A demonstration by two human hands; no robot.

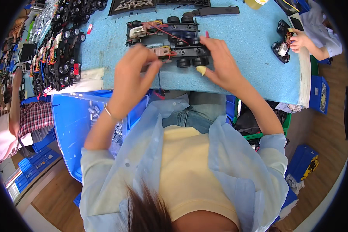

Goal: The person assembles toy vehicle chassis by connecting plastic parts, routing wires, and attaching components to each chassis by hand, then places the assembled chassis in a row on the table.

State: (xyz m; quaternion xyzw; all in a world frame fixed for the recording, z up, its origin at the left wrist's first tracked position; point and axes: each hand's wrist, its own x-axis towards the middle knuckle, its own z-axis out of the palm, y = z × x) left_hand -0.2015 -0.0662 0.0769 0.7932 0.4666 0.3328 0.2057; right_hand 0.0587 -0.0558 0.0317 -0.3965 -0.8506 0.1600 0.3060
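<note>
Head view — both hands' fingers pinch the toy chassis [174, 48], grip partly hidden.

A light blue worktable [255, 42] is spanning the upper part of the view, its front edge bending with the lens. A wooden floor [321, 127] is showing at the right and lower left. Blue plastic bins [67, 120] are sitting beneath the table, and even light is falling over everything.
</note>
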